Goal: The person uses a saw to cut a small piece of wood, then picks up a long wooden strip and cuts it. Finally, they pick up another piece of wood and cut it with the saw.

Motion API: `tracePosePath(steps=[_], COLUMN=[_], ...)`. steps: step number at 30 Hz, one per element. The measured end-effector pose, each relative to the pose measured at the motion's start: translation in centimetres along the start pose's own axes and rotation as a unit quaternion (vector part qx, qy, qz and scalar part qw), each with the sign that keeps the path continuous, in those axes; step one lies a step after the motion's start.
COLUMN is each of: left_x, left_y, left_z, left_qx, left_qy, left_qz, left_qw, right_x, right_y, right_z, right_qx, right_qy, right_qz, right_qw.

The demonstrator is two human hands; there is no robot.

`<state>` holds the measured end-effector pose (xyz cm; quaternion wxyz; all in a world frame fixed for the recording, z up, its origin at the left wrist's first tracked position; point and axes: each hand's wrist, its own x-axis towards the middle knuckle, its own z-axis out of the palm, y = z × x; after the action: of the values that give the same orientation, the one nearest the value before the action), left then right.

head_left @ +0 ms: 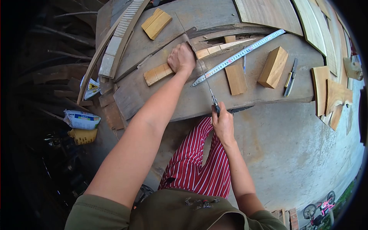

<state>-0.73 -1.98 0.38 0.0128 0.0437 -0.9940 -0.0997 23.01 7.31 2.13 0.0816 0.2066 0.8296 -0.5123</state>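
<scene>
My right hand [223,124] is closed round the dark handle of a handsaw [207,83], whose thin blade is seen almost edge-on and points away from me. The blade lies across a long wooden strip [153,74] with pencil lines drawn across it. My left hand [182,58] is closed on the strip just left of the blade, holding it against the workbench [153,100]. Right of the blade, the strip's marked far part [214,50] runs on. Whether the blade has cut into the wood cannot be made out.
An extended measuring tape [237,57] lies right of the saw. Near it are a flat wood piece [236,79], a pen [244,63], a wooden block [273,67] and a utility knife [291,76]. Another block [156,23] sits behind my left hand. Boards [270,15] line the back.
</scene>
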Motion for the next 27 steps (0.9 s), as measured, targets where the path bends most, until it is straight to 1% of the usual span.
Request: tracePosePath(steps=[2,5,8,11,13,14,18,19,21,24,25,27], left_x=[-0.1,0.1,0.1,0.1,0.0,0.1,0.2,0.2,0.1,0.2,0.2,0.2], left_y=[0.0,0.3,0.0,-0.3,-0.1,0.2,0.3,0.2,0.1,-0.1,-0.1,-0.3], left_z=[-0.3,-0.5,-0.2,0.2,-0.2,-0.3,-0.4,-0.4,-0.3,-0.1,0.0,0.0], left_qx=[0.000,0.004,0.006,0.014,0.016,0.013,0.014,0.018,0.025,0.011,0.011,0.025], left_qy=[-0.005,-0.019,-0.012,0.005,-0.008,-0.019,-0.025,-0.019,-0.012,-0.011,-0.008,-0.005], left_qz=[-0.001,-0.005,0.005,0.026,0.016,0.000,-0.016,-0.006,0.008,0.017,0.017,0.021], left_qw=[1.000,1.000,1.000,1.000,1.000,1.000,0.999,1.000,1.000,1.000,1.000,0.999], right_x=[-3.7,-5.6,-2.5,2.8,4.4,3.8,-4.7,-6.2,-7.8,-4.7,-2.4,2.2], right_y=[1.8,1.5,0.3,-1.6,-1.7,-1.3,2.2,2.6,2.8,2.0,1.2,-1.1], right_z=[-0.9,-2.2,-1.1,0.6,1.5,1.2,-1.1,-1.6,-2.5,-1.1,-0.4,0.7], right_qx=[0.009,0.026,0.006,-0.009,-0.019,-0.019,0.004,0.002,0.000,-0.004,0.012,0.000], right_qy=[0.005,0.000,0.006,-0.003,0.026,0.028,0.002,-0.003,-0.012,-0.001,0.020,0.018], right_qz=[0.004,0.018,-0.008,0.006,-0.029,-0.029,0.009,0.007,0.033,0.005,-0.043,-0.029], right_qw=[1.000,0.999,1.000,1.000,0.999,0.999,1.000,1.000,0.999,1.000,0.999,0.999])
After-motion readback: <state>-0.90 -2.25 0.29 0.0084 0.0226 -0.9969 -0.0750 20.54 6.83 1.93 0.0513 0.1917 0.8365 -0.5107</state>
